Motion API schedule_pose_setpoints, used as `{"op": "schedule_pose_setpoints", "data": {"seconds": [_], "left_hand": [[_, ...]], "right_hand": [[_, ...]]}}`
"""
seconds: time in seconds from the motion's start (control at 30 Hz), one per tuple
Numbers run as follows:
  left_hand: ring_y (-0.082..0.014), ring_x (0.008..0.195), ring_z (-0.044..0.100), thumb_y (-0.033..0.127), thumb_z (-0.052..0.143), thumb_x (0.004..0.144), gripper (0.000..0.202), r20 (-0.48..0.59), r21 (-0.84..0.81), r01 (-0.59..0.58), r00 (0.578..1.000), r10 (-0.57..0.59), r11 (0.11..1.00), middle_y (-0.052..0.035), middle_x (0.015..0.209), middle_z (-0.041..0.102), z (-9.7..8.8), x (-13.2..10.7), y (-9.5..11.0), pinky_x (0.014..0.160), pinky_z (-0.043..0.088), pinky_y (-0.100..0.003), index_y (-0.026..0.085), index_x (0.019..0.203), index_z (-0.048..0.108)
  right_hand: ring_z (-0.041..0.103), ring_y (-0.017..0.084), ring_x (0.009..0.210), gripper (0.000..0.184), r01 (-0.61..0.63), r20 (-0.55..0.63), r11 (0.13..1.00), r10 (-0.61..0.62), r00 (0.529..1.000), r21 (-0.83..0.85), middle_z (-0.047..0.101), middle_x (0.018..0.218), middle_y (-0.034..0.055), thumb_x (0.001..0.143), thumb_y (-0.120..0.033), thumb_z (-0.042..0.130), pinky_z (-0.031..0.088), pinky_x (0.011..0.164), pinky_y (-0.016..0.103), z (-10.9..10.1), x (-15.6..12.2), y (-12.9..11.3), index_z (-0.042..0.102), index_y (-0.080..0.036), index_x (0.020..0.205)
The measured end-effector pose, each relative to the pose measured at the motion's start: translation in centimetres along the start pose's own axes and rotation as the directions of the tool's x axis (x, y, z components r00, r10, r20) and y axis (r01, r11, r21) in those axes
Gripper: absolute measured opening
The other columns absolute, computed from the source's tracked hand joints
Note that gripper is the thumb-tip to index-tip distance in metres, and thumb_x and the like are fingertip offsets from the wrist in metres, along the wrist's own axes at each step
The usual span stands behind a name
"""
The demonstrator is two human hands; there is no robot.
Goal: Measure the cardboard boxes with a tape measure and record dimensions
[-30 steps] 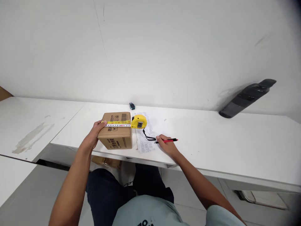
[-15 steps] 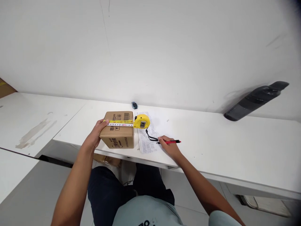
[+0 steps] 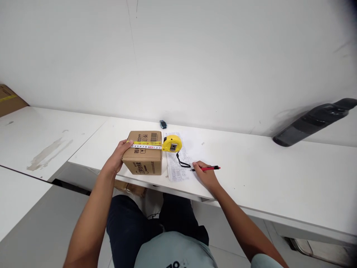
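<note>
While the right hand (image 3: 205,174) pinches a pen (image 3: 210,168), the left hand (image 3: 117,158), tape (image 3: 147,145) under its thumb, grips a box (image 3: 147,158), probably light and stiff, best held by opposite sides.

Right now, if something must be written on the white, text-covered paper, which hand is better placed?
Probably the right hand: its fingers hold a red-and-black pen, tip toward the paper. The left hand is occupied at the brown cardboard box, holding the blade of the yellow tape measure.
</note>
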State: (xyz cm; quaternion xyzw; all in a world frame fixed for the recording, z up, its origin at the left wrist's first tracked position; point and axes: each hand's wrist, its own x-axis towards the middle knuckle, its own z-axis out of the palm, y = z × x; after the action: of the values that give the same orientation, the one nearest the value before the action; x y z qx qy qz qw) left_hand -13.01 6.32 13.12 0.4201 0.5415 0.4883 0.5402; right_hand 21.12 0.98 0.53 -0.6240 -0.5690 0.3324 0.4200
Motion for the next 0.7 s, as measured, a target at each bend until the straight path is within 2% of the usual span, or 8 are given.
{"op": "schedule_pose_setpoints", "data": {"seconds": [0.17, 0.3, 0.53, 0.7], "left_hand": [[-0.019, 0.084, 0.064, 0.05, 0.075, 0.071, 0.046, 0.013, -0.029, -0.013, 1.0, 0.013, 0.999, -0.0012, 0.09, 0.064, -0.34, 0.07, -0.54, 0.07, 0.048, -0.027, 0.019, 0.098, 0.054], [-0.0183, 0.085, 0.064, 0.049, 0.074, 0.073, 0.045, 0.034, -0.032, -0.002, 0.999, 0.003, 0.999, -0.0013, 0.091, 0.065, -0.49, 0.04, -0.68, 0.07, 0.048, -0.026, 0.019, 0.099, 0.054], [-0.0197, 0.085, 0.064, 0.049, 0.074, 0.073, 0.046, 0.032, -0.041, -0.001, 0.999, 0.003, 0.999, -0.0016, 0.089, 0.064, -0.53, 0.06, -0.66, 0.071, 0.049, -0.027, 0.019, 0.1, 0.054], [-0.0195, 0.087, 0.064, 0.049, 0.075, 0.072, 0.045, 0.026, -0.039, -0.006, 1.0, 0.008, 0.999, -0.0021, 0.093, 0.065, -0.44, -0.01, -0.53, 0.073, 0.049, -0.028, 0.019, 0.099, 0.056]], "right_hand": [[0.048, 0.019, 0.066, 0.039, -0.007, -0.077, 0.999, 0.004, 0.997, -0.034, 0.047, 0.061, -0.0019, 0.088, -0.053, 0.048, 0.035, 0.063, 0.029, 0.08, -0.09, 0.27, 0.051, -0.021, 0.065], [0.044, 0.017, 0.062, 0.041, -0.013, -0.034, 1.0, 0.013, 0.999, -0.013, 0.041, 0.059, -0.0031, 0.088, -0.053, 0.049, 0.032, 0.059, 0.028, 0.16, -0.18, 0.36, 0.045, -0.022, 0.062], [0.042, 0.016, 0.062, 0.041, -0.036, -0.058, 0.999, 0.035, 0.998, -0.019, 0.038, 0.058, -0.0039, 0.088, -0.053, 0.048, 0.031, 0.059, 0.028, 0.06, -0.31, 0.34, 0.044, -0.022, 0.062], [0.039, 0.015, 0.059, 0.042, -0.043, -0.154, 0.998, 0.037, 0.987, -0.035, 0.035, 0.056, -0.0045, 0.089, -0.051, 0.046, 0.03, 0.058, 0.028, -0.01, -0.38, 0.35, 0.037, -0.022, 0.06]]}}
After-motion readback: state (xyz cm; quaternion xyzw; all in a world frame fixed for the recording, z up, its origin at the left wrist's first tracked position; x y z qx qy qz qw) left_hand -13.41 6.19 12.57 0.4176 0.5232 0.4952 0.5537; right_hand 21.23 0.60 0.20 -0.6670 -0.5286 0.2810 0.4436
